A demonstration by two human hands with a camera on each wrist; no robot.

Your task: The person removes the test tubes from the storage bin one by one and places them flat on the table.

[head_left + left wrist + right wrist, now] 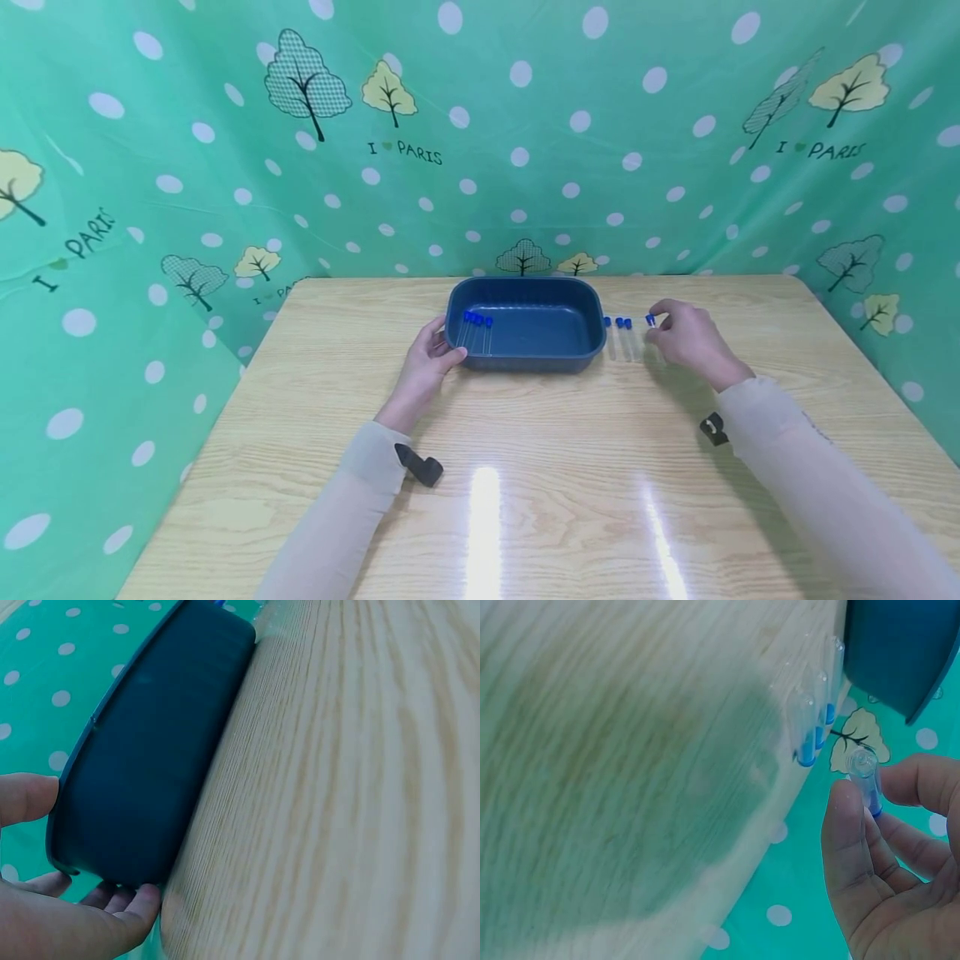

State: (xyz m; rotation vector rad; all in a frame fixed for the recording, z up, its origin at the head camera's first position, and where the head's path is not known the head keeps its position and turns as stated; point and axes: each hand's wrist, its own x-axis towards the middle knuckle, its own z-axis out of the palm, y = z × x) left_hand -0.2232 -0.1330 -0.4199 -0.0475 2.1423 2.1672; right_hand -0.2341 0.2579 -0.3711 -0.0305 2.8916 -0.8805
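Note:
A dark blue plastic basin (525,363) stands on the table, with several blue-capped test tubes (477,320) lying in its left part. My left hand (424,371) holds the basin's left end; in the left wrist view the thumb (28,799) is at the rim and the fingertips touch the end wall. Right of the basin, my right hand (692,339) pinches one clear test tube (864,771) with a blue cap between thumb and fingers. Between that hand and the basin, three more capped test tubes (627,342) lie side by side on the table.
The light wood table (555,467) extends around the basin and toward me. A green dotted cloth (480,200) hangs behind the table and along both sides. Black straps with small mounts (422,467) are on both sleeves.

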